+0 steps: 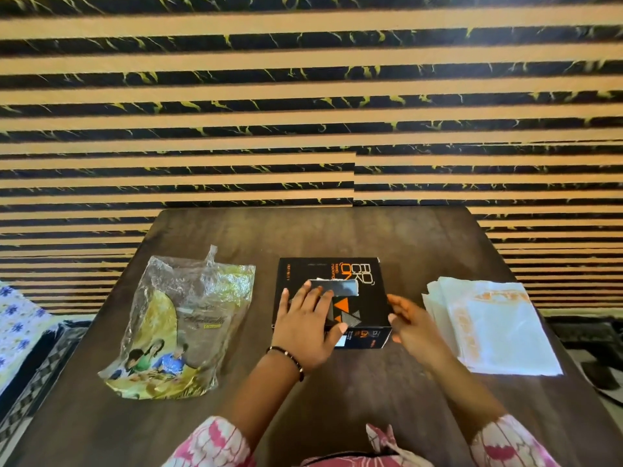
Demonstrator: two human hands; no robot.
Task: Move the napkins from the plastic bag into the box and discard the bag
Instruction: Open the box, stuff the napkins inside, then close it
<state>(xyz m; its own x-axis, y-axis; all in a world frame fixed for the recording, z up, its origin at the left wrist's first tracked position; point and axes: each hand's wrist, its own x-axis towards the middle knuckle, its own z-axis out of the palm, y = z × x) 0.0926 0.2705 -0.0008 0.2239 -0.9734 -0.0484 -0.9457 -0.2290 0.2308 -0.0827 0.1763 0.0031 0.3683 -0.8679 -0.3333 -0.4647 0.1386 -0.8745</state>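
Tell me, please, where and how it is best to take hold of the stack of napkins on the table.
Probably pinch the napkins at their near left edge, coming from the box side with the right hand. The sheets lie flat and fanned there, so fingers can slide underneath.

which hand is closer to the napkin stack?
Right. The right hand hovers at the box's right edge, just left of the napkin stack. The left hand rests flat on the box top, farther away.

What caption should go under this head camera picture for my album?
Left hand resting on the black box, right hand beside it, plastic bag left, napkins right.
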